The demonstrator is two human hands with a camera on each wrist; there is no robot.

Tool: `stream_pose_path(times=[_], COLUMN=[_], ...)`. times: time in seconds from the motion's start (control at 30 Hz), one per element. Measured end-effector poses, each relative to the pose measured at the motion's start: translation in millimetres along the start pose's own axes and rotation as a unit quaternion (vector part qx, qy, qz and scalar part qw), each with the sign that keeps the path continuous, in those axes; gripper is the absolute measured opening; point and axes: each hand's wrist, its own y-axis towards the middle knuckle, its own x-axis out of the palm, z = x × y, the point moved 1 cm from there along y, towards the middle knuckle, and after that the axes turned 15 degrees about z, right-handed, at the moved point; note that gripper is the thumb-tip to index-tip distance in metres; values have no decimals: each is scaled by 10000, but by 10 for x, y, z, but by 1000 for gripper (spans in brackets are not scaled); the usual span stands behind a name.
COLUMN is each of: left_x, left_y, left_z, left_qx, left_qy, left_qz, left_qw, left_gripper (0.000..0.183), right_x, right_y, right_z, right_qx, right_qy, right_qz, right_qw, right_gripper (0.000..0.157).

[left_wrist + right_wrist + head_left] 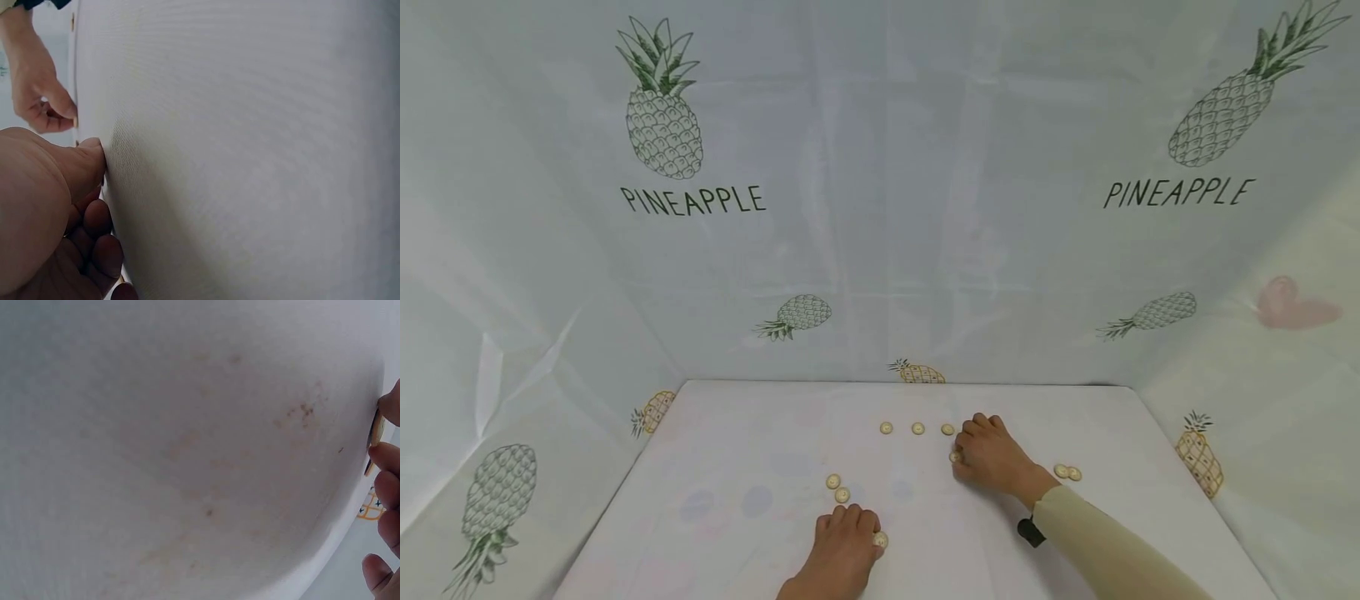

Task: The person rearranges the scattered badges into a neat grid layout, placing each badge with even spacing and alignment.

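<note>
Small round pale wooden discs lie on a white-covered table. At the front, my left hand (841, 552) pinches one disc (881, 541) between thumb and index finger; that disc is mostly hidden in the left wrist view, where the left thumb (87, 165) touches the cloth. Farther back, my right hand (994, 457) pinches another disc (955, 457) at the table surface. The right wrist view shows this disc (377, 428) tilted between thumb and fingertip. Just beyond the right hand, a disc (947, 429) ends a row with two more discs (918, 428).
Two discs (842, 495) lie close together beyond the left hand. Another pair (1062, 471) touches or overlaps right of the right wrist. White pineapple-printed cloth (880, 208) walls the back and sides of the table (737, 442). A dark strap piece (1031, 532) hangs by the right sleeve.
</note>
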Motion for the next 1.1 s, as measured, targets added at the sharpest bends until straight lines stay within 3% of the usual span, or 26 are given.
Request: stream_pose_path(times=[0.4,1.1], left_x=[4,-9], left_y=[3,9], left_z=[17,-14], left_qx=[125,44], left_qy=[22,9], left_qz=[19,-137], left_qw=[9999,9999], left_gripper=[30,30], right_x=[-6,82], right_y=[-23,38], right_z=[2,-22], right_qx=[9,230], right_qy=[-12,46], right_qz=[190,-21], right_qw=[9998,9997], right_gripper=[16,17])
